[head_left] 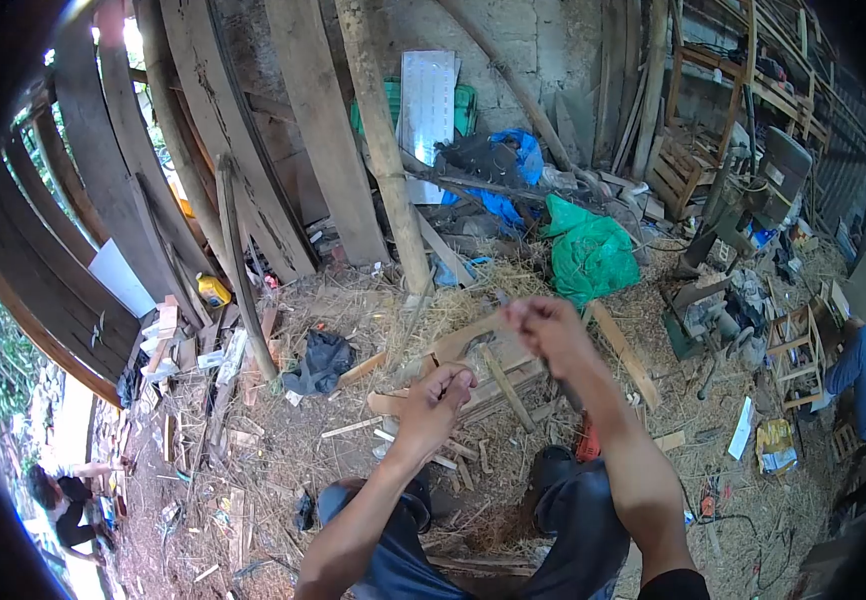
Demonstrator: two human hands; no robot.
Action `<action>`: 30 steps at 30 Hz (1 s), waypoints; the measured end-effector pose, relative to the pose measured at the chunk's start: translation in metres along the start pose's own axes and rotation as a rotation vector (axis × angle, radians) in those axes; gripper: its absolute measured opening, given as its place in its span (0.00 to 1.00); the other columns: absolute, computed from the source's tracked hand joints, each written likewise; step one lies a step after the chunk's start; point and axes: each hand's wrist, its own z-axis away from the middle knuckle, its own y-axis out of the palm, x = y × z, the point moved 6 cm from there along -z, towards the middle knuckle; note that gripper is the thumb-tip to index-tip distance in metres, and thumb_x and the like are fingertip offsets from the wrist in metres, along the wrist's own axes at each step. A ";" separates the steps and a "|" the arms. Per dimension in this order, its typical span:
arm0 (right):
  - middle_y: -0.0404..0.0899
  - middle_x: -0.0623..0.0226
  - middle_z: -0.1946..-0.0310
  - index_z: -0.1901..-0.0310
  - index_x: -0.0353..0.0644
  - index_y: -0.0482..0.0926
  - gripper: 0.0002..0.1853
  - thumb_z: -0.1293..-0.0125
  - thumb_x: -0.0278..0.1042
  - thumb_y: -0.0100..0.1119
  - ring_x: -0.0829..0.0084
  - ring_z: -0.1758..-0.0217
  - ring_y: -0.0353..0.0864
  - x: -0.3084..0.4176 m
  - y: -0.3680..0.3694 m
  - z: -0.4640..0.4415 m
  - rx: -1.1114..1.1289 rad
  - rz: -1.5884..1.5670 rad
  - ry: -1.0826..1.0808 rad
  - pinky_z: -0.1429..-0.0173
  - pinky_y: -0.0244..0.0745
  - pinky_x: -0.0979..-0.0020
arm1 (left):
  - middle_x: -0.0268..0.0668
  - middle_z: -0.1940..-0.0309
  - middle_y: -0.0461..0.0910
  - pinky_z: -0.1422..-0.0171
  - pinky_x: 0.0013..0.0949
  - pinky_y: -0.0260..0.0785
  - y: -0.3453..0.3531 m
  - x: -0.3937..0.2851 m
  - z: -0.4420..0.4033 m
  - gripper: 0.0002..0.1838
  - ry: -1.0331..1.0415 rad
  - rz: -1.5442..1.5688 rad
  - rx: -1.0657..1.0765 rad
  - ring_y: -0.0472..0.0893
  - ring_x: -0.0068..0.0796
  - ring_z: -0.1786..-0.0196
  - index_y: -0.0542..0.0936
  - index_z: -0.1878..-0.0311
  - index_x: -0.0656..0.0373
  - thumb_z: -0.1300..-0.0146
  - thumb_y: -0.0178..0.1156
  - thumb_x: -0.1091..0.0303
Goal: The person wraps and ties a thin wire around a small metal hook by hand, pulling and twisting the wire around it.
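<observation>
My left hand [439,396] is raised in front of my knees, its fingers curled together; whatever they hold, if anything, is too small to make out. Higher and to the right, my right hand [545,328] has its fingers pinched, with a small dark tip showing by them that I cannot identify. The two hands are apart. Below and between them, pieces of wood [505,388] lie on the straw-littered ground. A red tool [588,438] is partly hidden beside my right forearm.
A green bag [593,250], a black plastic bag [321,362] and a yellow bottle [214,291] lie around. Planks [328,130] lean at the back. One person [858,375] sits at the right; another person [68,505] is at the lower left.
</observation>
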 end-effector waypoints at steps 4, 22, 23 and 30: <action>0.70 0.78 0.78 0.58 0.35 0.78 0.10 0.33 0.34 0.54 0.88 0.82 0.59 0.005 -0.042 -0.004 -0.082 -0.200 -0.093 0.81 0.50 0.82 | 0.23 0.79 0.64 0.76 0.18 0.48 -0.006 0.006 0.004 0.10 0.002 -0.058 0.004 0.58 0.11 0.78 0.74 0.62 0.59 0.30 0.49 0.63; 0.72 0.75 0.79 0.69 0.37 0.79 0.11 0.34 0.36 0.56 0.87 0.83 0.59 -0.004 0.012 0.007 0.126 -0.013 0.054 0.82 0.50 0.80 | 0.23 0.78 0.64 0.74 0.19 0.51 0.000 0.007 -0.007 0.09 0.030 -0.071 -0.028 0.60 0.11 0.76 0.74 0.63 0.59 0.30 0.50 0.64; 0.72 0.75 0.79 0.69 0.37 0.79 0.11 0.34 0.36 0.56 0.87 0.83 0.59 -0.006 0.011 0.007 0.124 -0.012 0.053 0.82 0.50 0.80 | 0.23 0.79 0.64 0.74 0.18 0.51 0.001 0.005 -0.008 0.09 0.040 -0.086 -0.030 0.60 0.11 0.76 0.74 0.63 0.59 0.30 0.50 0.64; 0.70 0.76 0.75 0.64 0.36 0.78 0.07 0.35 0.31 0.55 0.86 0.82 0.59 0.011 -0.090 -0.010 -0.308 -0.250 -0.205 0.80 0.51 0.81 | 0.25 0.77 0.67 0.68 0.20 0.56 -0.009 0.008 0.007 0.10 -0.038 -0.083 0.009 0.64 0.13 0.72 0.74 0.62 0.62 0.30 0.49 0.64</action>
